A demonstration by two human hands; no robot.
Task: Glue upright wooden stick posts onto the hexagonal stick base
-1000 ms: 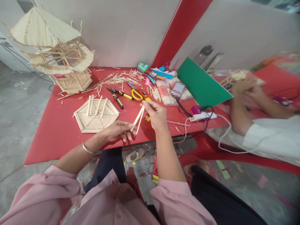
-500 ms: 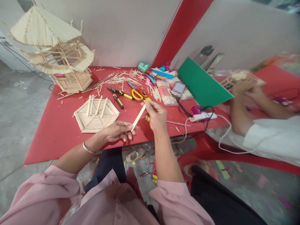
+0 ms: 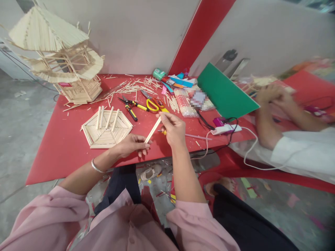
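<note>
My right hand pinches the upper end of thin wooden sticks pressed together into one strip. My left hand pinches the lower end of the same sticks, just above the front edge of the red table. A flat hexagonal panel of sticks lies left of my left hand, with several loose sticks laid across it. Yellow-handled scissors and cutting pliers lie beyond my hands.
A tall stick-built tower model stands at the table's back left. Loose sticks, packets of sticks, glue and a green board fill the back. A glue gun with cables lies to the right. Another person's hands work at the right.
The two sticks, held apart in a narrow V a second ago, are now pressed together as one strip. Both hands stay in about the same place.
</note>
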